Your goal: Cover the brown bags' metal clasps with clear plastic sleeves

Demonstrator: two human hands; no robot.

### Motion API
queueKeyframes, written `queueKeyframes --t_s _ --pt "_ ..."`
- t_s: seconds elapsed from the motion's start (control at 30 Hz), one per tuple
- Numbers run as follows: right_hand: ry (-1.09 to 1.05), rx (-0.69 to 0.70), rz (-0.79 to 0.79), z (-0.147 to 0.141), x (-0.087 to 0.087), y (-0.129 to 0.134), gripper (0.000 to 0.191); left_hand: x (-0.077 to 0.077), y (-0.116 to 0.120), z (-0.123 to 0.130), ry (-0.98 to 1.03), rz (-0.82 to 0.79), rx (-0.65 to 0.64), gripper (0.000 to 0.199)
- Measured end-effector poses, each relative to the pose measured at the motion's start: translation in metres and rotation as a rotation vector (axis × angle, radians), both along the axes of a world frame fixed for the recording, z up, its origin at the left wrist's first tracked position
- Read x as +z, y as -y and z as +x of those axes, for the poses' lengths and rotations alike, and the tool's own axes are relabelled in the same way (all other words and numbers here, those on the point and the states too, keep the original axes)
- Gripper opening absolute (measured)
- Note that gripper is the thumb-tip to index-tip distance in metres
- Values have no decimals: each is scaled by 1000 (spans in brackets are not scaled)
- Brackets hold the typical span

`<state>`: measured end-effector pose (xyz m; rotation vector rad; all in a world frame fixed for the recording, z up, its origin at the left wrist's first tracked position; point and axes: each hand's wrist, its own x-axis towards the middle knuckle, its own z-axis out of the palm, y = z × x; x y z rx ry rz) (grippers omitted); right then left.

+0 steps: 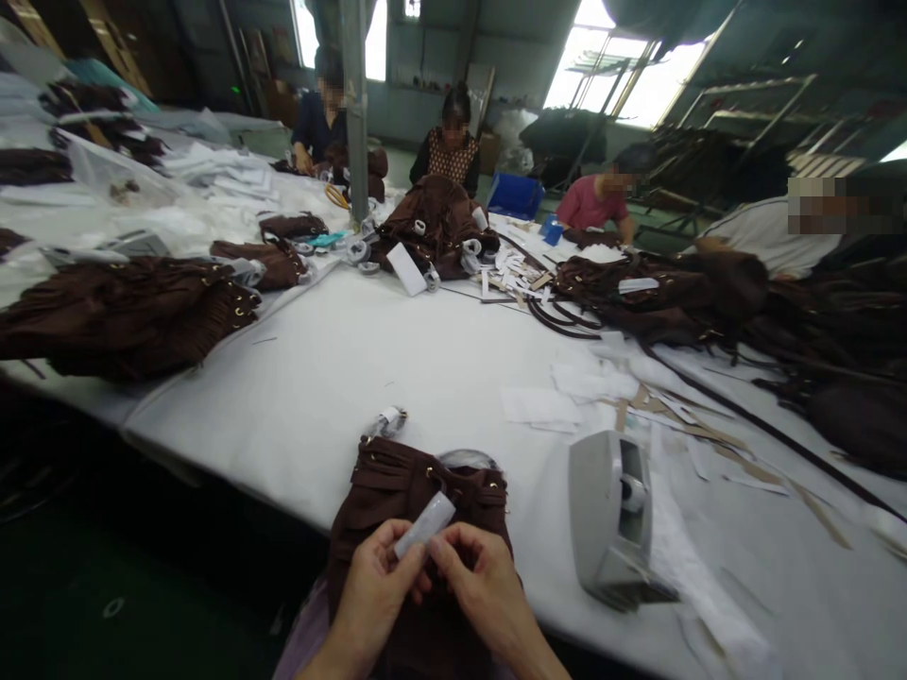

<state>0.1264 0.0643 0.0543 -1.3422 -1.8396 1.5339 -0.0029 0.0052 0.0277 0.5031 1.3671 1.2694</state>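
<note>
Apparently, over the brown bag [397, 477], the left hand [379, 576] clamped a pale strip [430, 519] while the right hand [483, 578] pinched its edge, so uneven tugging could have creased it.

White table [318, 368], brown bag [386, 477] at its near edge, grey dispenser [593, 519] right, paper scraps [542, 406], heaped bags [439, 222] beyond.

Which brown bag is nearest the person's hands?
The brown bag at the near edge of the table, beneath the left hand and right hand; the other brown bags lie farther away.
</note>
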Motion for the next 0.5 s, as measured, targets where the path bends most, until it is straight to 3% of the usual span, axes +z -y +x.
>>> queueKeyframes --t_s 0.27,0.5 --pt "137 -66 -17 -10 -6 -5 37 -1 2 0 -114 14 -37 34" --pt "155 -133 -101 -17 -14 -4 39 -4 8 -6 -413 51 -143 23"
